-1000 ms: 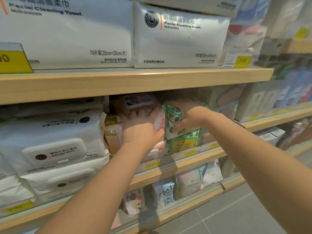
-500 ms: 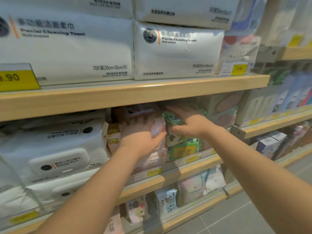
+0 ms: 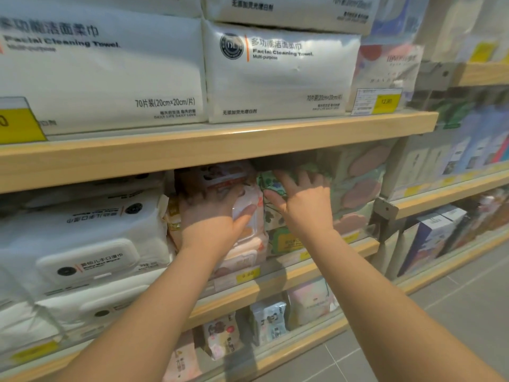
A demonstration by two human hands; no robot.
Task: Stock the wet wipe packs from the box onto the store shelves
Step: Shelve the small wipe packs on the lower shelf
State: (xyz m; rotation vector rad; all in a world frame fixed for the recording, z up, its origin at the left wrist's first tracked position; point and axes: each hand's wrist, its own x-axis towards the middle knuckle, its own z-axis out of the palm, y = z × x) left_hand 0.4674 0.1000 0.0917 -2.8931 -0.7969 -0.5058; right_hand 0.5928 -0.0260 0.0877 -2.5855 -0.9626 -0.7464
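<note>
On the middle shelf [image 3: 275,282], my left hand [image 3: 212,219] wraps over a stack of pink wet wipe packs [image 3: 253,244], thumb on the front of the upper pack. Just to the right, my right hand [image 3: 303,208] lies flat with fingers spread on an upright green-patterned wet wipe pack [image 3: 271,216], which stands tight against the pink packs. A second green pack with a yellow-green label [image 3: 286,241] sits below it. The box is not in view.
The upper shelf board [image 3: 220,144] hangs low over both hands and carries white facial towel packs [image 3: 275,78]. Large white wipe packs [image 3: 82,244] fill the left of the middle shelf. Small packs [image 3: 270,321] stand on the shelf below. Grey tiled floor [image 3: 454,312] lies at the right.
My right hand has let go of the green pack's top and now presses flat on it, fingers spread. The pack sits deeper in the shelf. My left hand stays on the pink packs.
</note>
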